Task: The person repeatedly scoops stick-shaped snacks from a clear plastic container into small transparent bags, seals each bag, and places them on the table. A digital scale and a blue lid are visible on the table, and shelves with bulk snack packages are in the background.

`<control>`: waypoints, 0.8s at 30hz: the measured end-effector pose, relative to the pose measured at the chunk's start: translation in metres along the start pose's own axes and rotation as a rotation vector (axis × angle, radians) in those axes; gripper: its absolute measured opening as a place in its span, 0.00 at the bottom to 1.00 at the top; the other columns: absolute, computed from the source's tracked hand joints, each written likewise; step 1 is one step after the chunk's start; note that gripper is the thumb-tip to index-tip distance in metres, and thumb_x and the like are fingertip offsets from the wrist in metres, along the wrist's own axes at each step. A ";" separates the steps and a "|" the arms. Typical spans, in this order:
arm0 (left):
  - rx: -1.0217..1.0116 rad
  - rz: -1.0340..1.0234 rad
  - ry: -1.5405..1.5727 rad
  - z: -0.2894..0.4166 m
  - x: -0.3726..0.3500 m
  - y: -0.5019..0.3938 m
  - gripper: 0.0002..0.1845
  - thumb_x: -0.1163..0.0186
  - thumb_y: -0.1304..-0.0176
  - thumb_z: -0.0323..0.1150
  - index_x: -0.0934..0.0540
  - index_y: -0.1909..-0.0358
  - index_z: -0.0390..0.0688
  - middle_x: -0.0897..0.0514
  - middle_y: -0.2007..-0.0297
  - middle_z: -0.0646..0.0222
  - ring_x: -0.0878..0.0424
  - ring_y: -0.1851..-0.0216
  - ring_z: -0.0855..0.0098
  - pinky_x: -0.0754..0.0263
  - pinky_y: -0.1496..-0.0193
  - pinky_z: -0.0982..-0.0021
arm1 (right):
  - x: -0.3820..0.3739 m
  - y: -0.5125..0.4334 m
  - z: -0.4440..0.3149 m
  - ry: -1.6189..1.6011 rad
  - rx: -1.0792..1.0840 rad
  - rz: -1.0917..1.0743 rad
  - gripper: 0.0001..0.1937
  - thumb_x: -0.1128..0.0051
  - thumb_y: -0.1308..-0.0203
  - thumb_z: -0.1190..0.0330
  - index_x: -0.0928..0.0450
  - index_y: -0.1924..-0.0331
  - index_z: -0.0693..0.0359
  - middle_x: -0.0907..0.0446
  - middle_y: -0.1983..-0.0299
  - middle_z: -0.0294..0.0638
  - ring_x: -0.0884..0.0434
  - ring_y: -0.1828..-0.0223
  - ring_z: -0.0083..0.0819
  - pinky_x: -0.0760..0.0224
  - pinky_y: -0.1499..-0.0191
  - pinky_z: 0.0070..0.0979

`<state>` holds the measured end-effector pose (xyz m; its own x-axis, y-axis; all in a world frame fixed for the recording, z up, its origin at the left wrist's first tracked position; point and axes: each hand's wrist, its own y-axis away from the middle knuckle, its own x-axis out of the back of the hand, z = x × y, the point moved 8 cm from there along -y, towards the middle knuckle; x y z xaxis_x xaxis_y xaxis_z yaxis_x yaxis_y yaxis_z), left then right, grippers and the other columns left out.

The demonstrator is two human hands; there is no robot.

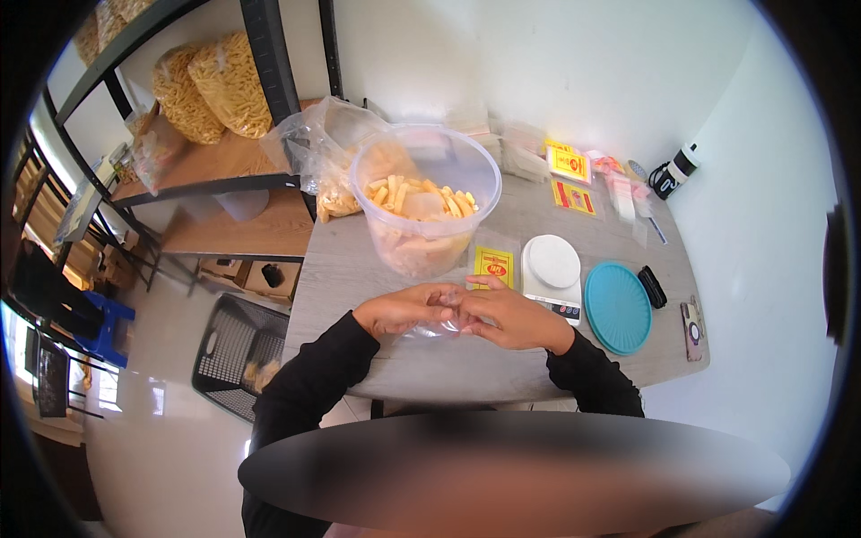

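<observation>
My left hand (410,309) and my right hand (508,315) meet over the near part of the grey table, both gripping a small clear plastic bag (434,328). Behind them stands a large translucent tub (430,235), partly filled with yellow tube-shaped snack pieces (420,195). A clear packet with a yellow printed label (494,265) lies just beyond my right hand. To its right is a white kitchen scale (553,265) with a round platform, and then a turquoise ribbed lid (617,308).
A large plastic bag of snacks (336,202) leans left of the tub. Labelled packets (570,165), a black-and-white bottle (675,171), a black case (652,287) and a phone (693,329) lie right. A shelf (202,161) and a dark basket (235,356) stand left.
</observation>
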<state>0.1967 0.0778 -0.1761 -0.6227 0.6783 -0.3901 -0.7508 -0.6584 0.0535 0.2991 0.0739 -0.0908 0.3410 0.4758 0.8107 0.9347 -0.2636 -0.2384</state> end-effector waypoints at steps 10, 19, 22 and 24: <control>-0.120 0.046 -0.169 0.021 0.016 0.026 0.28 0.21 0.43 0.37 0.20 0.43 0.40 0.16 0.54 0.69 0.18 0.51 0.73 0.24 0.44 0.68 | 0.080 -0.037 -0.008 -0.069 -0.036 0.233 0.06 0.35 0.35 0.69 0.18 0.59 0.61 0.16 0.55 0.40 0.18 0.49 0.37 0.28 0.41 0.35; -0.525 0.486 -0.497 0.108 0.041 0.092 0.27 0.18 0.48 0.37 0.19 0.48 0.41 0.19 0.61 0.75 0.21 0.57 0.78 0.25 0.50 0.72 | 0.111 -0.132 0.081 0.241 -0.144 0.134 0.07 0.35 0.37 0.69 0.15 0.58 0.61 0.16 0.58 0.43 0.16 0.56 0.39 0.24 0.51 0.33; -0.608 0.604 -0.623 0.145 0.040 0.113 0.26 0.19 0.48 0.35 0.18 0.49 0.40 0.19 0.63 0.76 0.23 0.58 0.80 0.27 0.52 0.74 | 0.088 -0.170 0.113 0.411 -0.127 -0.007 0.08 0.33 0.41 0.67 0.14 0.59 0.59 0.14 0.58 0.44 0.15 0.56 0.42 0.24 0.53 0.37; -0.596 0.608 -0.677 0.166 0.039 0.117 0.34 0.18 0.50 0.44 0.20 0.44 0.39 0.17 0.58 0.72 0.20 0.58 0.76 0.24 0.50 0.72 | 0.075 -0.187 0.136 0.429 -0.231 -0.094 0.08 0.31 0.42 0.67 0.14 0.61 0.59 0.13 0.59 0.45 0.15 0.55 0.43 0.24 0.54 0.39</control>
<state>0.0476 0.0815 -0.0323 -0.9833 0.1045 0.1487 -0.1623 -0.8732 -0.4596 0.1638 0.2726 -0.0585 0.1394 0.1312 0.9815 0.8962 -0.4383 -0.0687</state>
